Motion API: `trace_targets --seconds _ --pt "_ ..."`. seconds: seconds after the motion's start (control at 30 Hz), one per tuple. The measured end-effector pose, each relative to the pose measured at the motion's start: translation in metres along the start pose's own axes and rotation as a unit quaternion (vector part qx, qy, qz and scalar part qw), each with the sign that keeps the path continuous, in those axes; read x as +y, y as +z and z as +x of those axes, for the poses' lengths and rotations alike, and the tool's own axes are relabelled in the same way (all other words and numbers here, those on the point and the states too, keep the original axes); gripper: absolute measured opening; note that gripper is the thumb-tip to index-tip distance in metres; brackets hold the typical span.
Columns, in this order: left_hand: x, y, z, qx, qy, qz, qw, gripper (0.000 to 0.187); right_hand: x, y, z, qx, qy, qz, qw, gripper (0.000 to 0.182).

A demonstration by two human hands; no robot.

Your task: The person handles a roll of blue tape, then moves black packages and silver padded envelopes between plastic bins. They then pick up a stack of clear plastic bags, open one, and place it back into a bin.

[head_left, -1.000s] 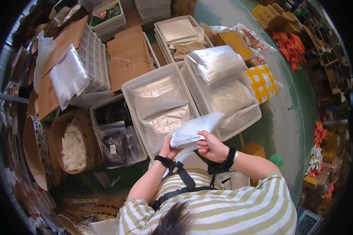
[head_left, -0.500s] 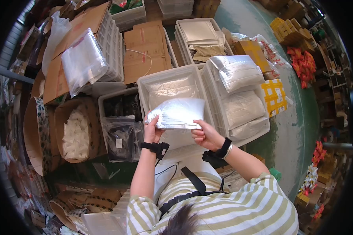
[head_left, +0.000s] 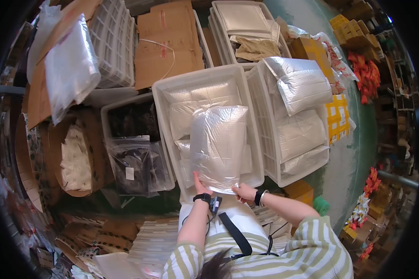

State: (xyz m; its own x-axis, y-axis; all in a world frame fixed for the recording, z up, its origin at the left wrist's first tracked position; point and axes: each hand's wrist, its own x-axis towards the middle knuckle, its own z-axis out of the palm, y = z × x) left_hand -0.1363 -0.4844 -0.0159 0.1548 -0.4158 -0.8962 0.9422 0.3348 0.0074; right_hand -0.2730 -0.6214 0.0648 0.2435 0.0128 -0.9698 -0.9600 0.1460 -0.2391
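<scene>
We have both hands on the near end of a silver foil pouch [head_left: 219, 146]. Left hand [head_left: 202, 187]: fingers gripping the near left corner, one finger up along the side. Right hand [head_left: 245, 192]: fingers closed in a pinch on the near right corner.

Pouch extends straight ahead of our fingers, over a white crate [head_left: 164, 132] with more foil pouches [head_left: 204, 100] in it. Can't tell if ours rests on those or hangs just above.

Right of the right fingers and further ahead: second white crate [head_left: 268, 160], also holding pouches, with a shiny one [head_left: 306, 86] across its far end. Past that, a yellow-taped carton [head_left: 338, 120]. Green roll [head_left: 321, 205] sits well right of the right fingers.

Left of the left fingers: crate with dark zip bags [head_left: 146, 158], white label [head_left: 130, 174] on one. Further left, cardboard box [head_left: 99, 162] of pale packets [head_left: 76, 162]. Well ahead and left: flat brown cardboard [head_left: 168, 37] with a pale strap [head_left: 173, 58] on it.
</scene>
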Motion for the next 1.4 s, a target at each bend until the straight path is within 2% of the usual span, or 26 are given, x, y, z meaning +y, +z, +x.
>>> trace_targets --seconds 0.03,0.07,0.1,0.13,0.17,0.2,0.27,0.37,0.47,0.57,0.67,0.73,0.77,0.83,0.93,1.03,1.1,1.17,1.23,1.33,1.4 --pt "0.000 -0.008 0.009 -0.009 -0.010 -0.006 1.000 0.077 -0.008 -0.013 0.005 0.005 -0.007 -0.103 0.995 0.036" --pt "-0.001 -0.017 0.014 -0.042 -0.013 -0.011 0.999 0.075 -0.018 -0.031 0.011 0.115 -0.143 -0.186 0.965 0.033" --pt "-0.010 -0.027 0.017 -0.044 0.019 0.032 0.998 0.075 -0.037 -0.055 0.011 0.219 -0.274 -0.264 0.899 0.031" --pt "-0.020 -0.037 0.018 -0.046 0.052 0.076 0.995 0.075 -0.071 -0.079 0.009 0.280 -0.307 -0.201 0.887 0.023" --pt "-0.027 -0.041 0.021 -0.050 0.086 0.122 0.988 0.076 -0.099 -0.104 0.012 0.335 -0.375 -0.174 0.846 0.024" --pt "-0.030 -0.034 0.017 -0.008 0.078 0.080 0.994 0.073 -0.121 -0.126 0.026 0.410 -0.428 -0.148 0.792 0.022" --pt "-0.037 -0.037 0.020 0.025 0.077 0.040 0.996 0.073 -0.158 -0.160 0.053 0.461 -0.446 -0.179 0.746 0.027" --pt "-0.036 -0.030 0.023 0.041 0.087 0.027 0.995 0.073 -0.184 -0.185 0.093 0.270 -0.269 -0.183 0.906 0.045" --pt "-0.033 -0.026 0.017 0.055 0.087 0.045 0.994 0.075 -0.196 -0.181 0.108 0.250 -0.153 -0.264 0.919 0.068" --pt "-0.035 -0.030 0.017 0.057 0.096 0.055 0.992 0.079 -0.200 -0.181 0.109 0.226 -0.114 -0.203 0.946 0.082" --pt "-0.027 -0.024 0.017 0.053 0.094 0.041 0.993 0.080 -0.191 -0.169 0.088 0.254 -0.141 -0.278 0.916 0.082" --pt "-0.017 -0.035 0.016 0.037 0.059 0.032 0.997 0.081 -0.170 -0.171 0.092 0.215 -0.133 -0.232 0.939 0.081" --pt "-0.013 -0.036 0.016 0.042 0.053 0.049 0.996 0.082 -0.162 -0.170 0.081 0.198 -0.085 -0.233 0.948 0.079" --pt "-0.005 -0.031 0.011 0.053 0.040 0.083 0.994 0.084 -0.130 -0.166 0.081 0.221 -0.095 -0.249 0.938 0.078" --pt "-0.003 -0.036 0.009 0.039 0.057 0.110 0.992 0.083 -0.101 -0.155 0.082 0.249 -0.114 -0.189 0.943 0.074" --pt "0.005 -0.006 -0.007 0.094 0.059 0.120 0.987 0.082 -0.098 -0.147 0.075 0.289 -0.107 -0.181 0.934 0.070" --pt "0.013 -0.012 0.001 0.094 0.037 0.137 0.985 0.082 -0.102 -0.143 0.060 0.294 -0.101 -0.170 0.935 0.068" --pt "0.022 -0.016 0.004 0.092 0.033 0.162 0.982 0.081 -0.096 -0.138 0.051 0.351 -0.074 -0.167 0.918 0.064" --pt "0.040 0.004 0.003 0.080 0.047 0.199 0.976 0.078 -0.091 -0.139 0.041 0.388 -0.061 -0.139 0.909 0.063" --pt "0.074 0.053 0.011 0.087 0.126 0.251 0.956 0.071 -0.098 -0.149 0.034 0.433 -0.126 -0.066 0.890 0.061" --pt "0.104 0.111 0.010 0.083 0.161 0.334 0.925 0.067 -0.103 -0.157 0.040 0.446 -0.172 0.001 0.878 0.060"
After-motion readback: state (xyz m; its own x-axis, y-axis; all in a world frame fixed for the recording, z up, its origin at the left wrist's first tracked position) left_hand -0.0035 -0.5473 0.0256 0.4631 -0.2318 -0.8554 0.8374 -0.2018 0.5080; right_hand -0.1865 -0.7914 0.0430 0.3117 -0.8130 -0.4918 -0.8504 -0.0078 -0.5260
